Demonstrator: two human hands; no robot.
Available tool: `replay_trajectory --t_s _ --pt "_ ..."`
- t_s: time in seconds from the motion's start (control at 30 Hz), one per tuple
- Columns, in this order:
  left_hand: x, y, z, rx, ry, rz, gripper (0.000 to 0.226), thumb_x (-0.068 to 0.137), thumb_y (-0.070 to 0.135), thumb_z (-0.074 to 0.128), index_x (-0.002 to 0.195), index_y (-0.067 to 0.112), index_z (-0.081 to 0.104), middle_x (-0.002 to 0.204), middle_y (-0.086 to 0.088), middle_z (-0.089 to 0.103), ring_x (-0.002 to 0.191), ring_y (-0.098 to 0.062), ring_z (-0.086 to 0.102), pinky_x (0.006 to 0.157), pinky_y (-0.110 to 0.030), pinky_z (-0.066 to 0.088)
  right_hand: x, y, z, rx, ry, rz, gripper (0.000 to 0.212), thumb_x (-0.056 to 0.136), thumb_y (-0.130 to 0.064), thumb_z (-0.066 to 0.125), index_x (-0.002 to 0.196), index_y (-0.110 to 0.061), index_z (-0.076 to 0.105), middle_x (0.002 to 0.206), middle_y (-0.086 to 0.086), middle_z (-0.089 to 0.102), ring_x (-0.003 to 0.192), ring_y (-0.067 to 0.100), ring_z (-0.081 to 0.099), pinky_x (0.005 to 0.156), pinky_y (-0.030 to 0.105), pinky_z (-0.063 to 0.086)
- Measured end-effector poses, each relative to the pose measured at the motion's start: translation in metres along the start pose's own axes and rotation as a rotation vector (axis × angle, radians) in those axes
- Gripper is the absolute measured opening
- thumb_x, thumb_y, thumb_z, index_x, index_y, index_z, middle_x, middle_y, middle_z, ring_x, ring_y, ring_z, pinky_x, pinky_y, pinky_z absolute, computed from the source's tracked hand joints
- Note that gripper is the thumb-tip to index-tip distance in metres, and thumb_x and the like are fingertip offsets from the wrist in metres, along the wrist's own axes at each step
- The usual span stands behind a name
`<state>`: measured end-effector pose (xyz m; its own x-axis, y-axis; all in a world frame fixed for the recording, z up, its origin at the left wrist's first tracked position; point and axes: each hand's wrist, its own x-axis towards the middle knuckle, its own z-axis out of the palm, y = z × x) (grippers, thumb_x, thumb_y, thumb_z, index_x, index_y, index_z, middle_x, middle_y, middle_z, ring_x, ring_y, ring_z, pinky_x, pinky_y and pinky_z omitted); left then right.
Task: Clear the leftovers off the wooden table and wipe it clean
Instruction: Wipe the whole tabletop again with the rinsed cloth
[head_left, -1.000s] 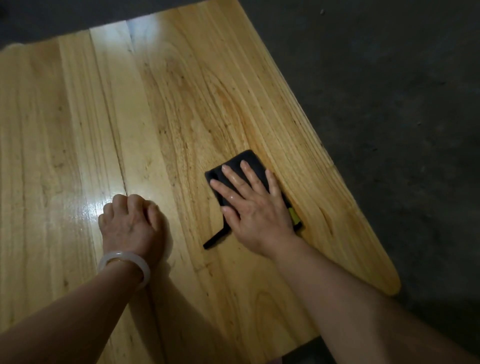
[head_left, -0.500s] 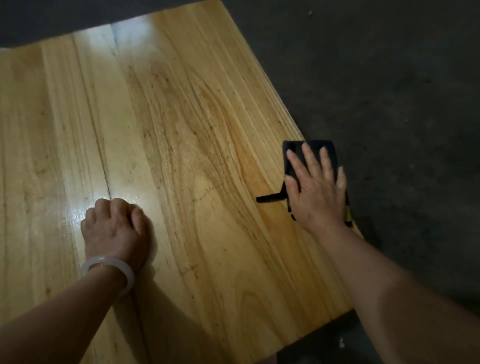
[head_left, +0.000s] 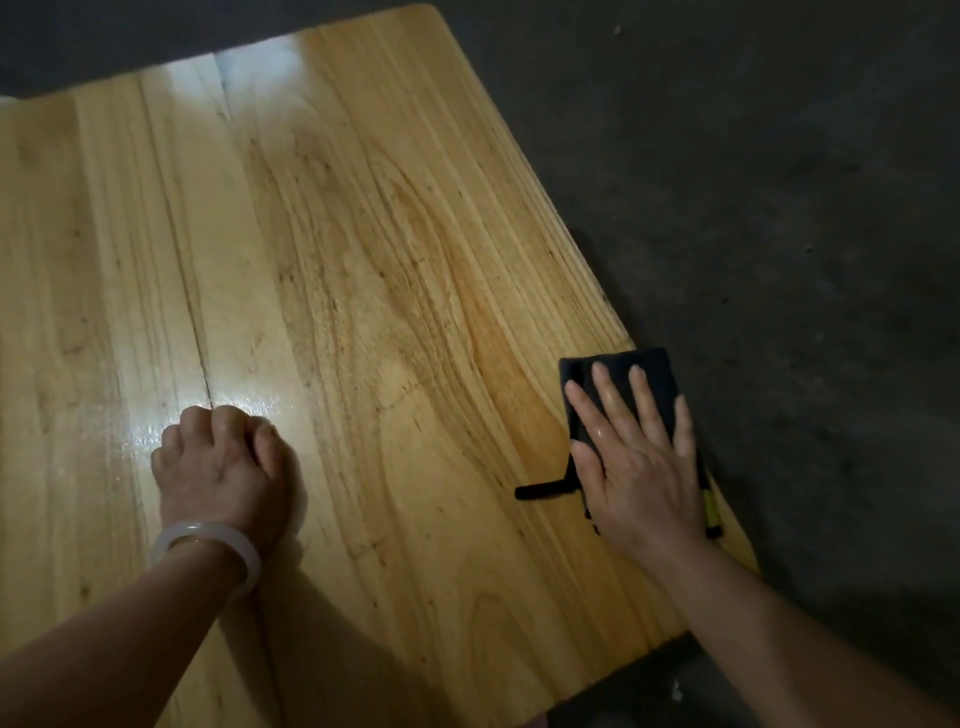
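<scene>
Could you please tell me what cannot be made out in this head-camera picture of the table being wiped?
- Head view: whether the curled left hand holds anything; its palm faces the wooden table.
- Head view: the middle of the black cloth, covered by the flat right hand.
- Head view: the table's left side, cut off by the picture's edge.
- Head view: the yellow patch on the cloth, mostly behind the right hand and too small to identify.

Right hand (head_left: 641, 467) slid black cloth (head_left: 618, 374) from mid wooden table (head_left: 363, 312) to right edge (cloth now overhangs it).
</scene>
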<state>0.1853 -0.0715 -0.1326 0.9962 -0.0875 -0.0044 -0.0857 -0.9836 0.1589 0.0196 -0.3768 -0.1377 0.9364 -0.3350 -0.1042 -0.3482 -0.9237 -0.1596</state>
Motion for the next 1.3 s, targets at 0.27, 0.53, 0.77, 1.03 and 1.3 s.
replay_trajectory --t_s 0.27,0.53,0.77,1.03,1.3 --pt "-0.001 0.001 -0.001 0.001 0.011 0.008 0.035 0.085 0.035 0.027 0.091 0.009 0.049 0.095 -0.014 0.042 0.09 -0.031 0.039 0.086 -0.048 0.033 0.061 0.015 -0.012 -0.024 -0.062 -0.255 0.054 0.1 -0.047 0.022 0.154 -0.039 0.021 0.164 -0.013 0.008 0.152 0.016 -0.001 0.119 0.058 0.005" --pt "0.001 -0.002 -0.003 0.016 0.013 0.008 0.039 0.085 0.037 0.027 0.094 0.007 0.05 0.097 -0.016 0.043 0.092 -0.033 0.039 0.086 -0.049 0.033 0.112 0.029 -0.022 -0.038 -0.112 -0.336 0.055 0.098 -0.05 0.018 0.153 -0.043 0.017 0.163 -0.017 0.003 0.151 0.011 -0.007 0.121 0.054 0.003" --pt "0.0 -0.003 -0.002 0.029 0.021 0.018 0.033 0.085 0.033 0.031 0.094 0.007 0.048 0.097 -0.016 0.042 0.091 -0.033 0.038 0.087 -0.051 0.033 0.079 0.041 -0.013 0.035 -0.041 -0.254 0.054 0.101 -0.049 0.021 0.154 -0.039 0.018 0.164 -0.013 0.006 0.152 0.014 -0.005 0.121 0.055 0.006" --pt "0.002 0.001 -0.002 0.023 0.032 0.035 0.02 0.094 0.026 0.038 0.095 0.007 0.045 0.098 -0.016 0.04 0.093 -0.035 0.037 0.089 -0.051 0.033 -0.02 0.068 -0.006 0.037 0.006 -0.195 0.053 0.103 -0.043 0.027 0.154 -0.033 0.022 0.164 -0.008 0.013 0.152 0.02 0.004 0.119 0.058 0.012" --pt "0.008 -0.002 -0.009 -0.013 -0.086 0.089 0.03 0.096 0.03 0.039 0.104 0.003 0.051 0.106 -0.019 0.044 0.102 -0.037 0.04 0.092 -0.051 0.033 -0.069 0.048 -0.001 0.005 0.054 -0.076 0.051 0.102 -0.04 0.027 0.153 -0.031 0.028 0.162 -0.005 0.021 0.152 0.022 0.01 0.118 0.06 0.012"
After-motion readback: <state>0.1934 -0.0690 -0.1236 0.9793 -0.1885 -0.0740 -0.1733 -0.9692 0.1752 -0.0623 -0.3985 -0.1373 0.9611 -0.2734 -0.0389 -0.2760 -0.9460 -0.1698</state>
